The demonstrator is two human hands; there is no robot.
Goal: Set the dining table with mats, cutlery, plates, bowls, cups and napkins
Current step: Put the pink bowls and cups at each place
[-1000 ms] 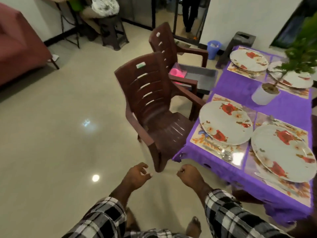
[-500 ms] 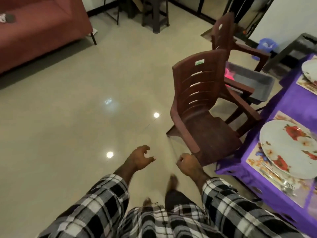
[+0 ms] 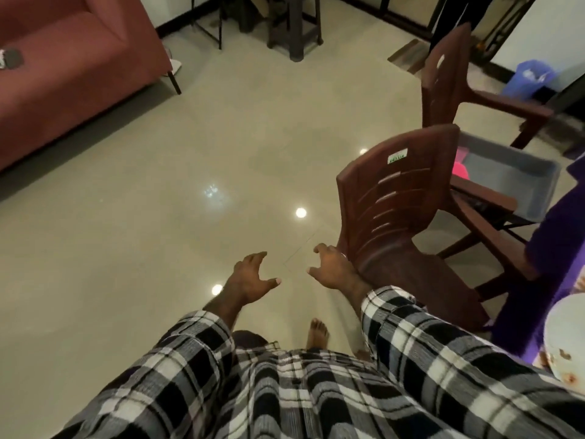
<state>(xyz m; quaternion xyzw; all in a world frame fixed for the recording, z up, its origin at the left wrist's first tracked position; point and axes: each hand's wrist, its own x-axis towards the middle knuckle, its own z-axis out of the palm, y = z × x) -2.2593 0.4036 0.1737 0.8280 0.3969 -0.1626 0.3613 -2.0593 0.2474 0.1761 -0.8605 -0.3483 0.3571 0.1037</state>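
view swung left; plate [image 3: 566,340] nearly gone; left hand [image 3: 250,282], right hand [image 3: 332,269] fingers spread, empty.

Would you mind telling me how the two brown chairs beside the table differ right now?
The near chair shows its slatted back with a small white-and-green sticker; the far chair shows no sticker, only one cut-out in its back. The near chair's seat is bare, while a grey tub rests on the far chair. The right hand is beside the near chair only. Both look like dark brown moulded armchairs.

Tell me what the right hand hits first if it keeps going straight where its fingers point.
Probably nothing but bare floor. The right hand points up the picture, passing just left of the near brown chair; depth is unclear, so it might brush it.
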